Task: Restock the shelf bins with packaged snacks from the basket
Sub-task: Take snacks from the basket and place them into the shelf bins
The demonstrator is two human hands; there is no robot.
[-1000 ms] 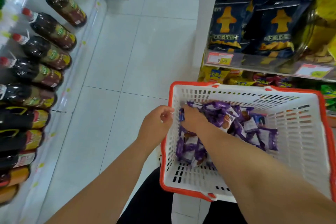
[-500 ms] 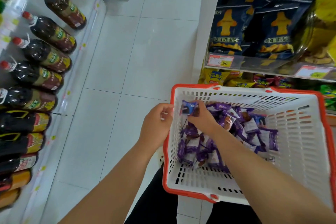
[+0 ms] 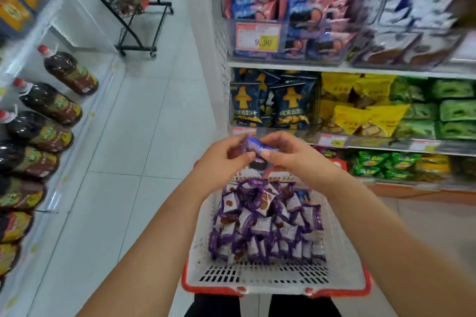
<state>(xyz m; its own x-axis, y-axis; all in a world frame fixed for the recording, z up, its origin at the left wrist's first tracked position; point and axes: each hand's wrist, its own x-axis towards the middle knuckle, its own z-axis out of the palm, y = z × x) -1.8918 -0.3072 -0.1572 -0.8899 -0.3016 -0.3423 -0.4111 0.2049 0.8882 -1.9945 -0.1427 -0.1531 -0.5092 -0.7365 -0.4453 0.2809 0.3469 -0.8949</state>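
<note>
Nearest me I see the white basket (image 3: 260,279) with its red rim, sitting low in front of dark trouser legs. I take it as my landmark. Its near wall is bare slotted plastic; a heap of purple-and-white snack packets (image 3: 265,224) fills its middle and far part, below the rim.

Both forearms reach forward over the basket, one along each side wall, and meet above its far edge. There the left hand (image 3: 224,159) and the right hand (image 3: 296,154) hold one small blue packet (image 3: 253,145) between them, lifted clear of the heap. The left thumb and curled fingers (image 3: 246,156) pinch its left end; the right thumb and fingers pinch its right end. The packet is blurred, so I cannot read its print.

Left of the basket lies open tiled floor (image 3: 144,136), an aisle running away from me. Beyond that floor, a low ledge carries a row of dark bottles (image 3: 64,108) with green and yellow labels, and further on stands a black wire rack (image 3: 139,23) on castors.

Right of and beyond the basket rise the shelves. The shelf bins (image 3: 283,103) hold dark blue bags, then yellow (image 3: 360,113) and green bags (image 3: 453,108). Above, a clear bin front bears a price tag (image 3: 257,37) reading 9.90, with more packets stacked behind it.
</note>
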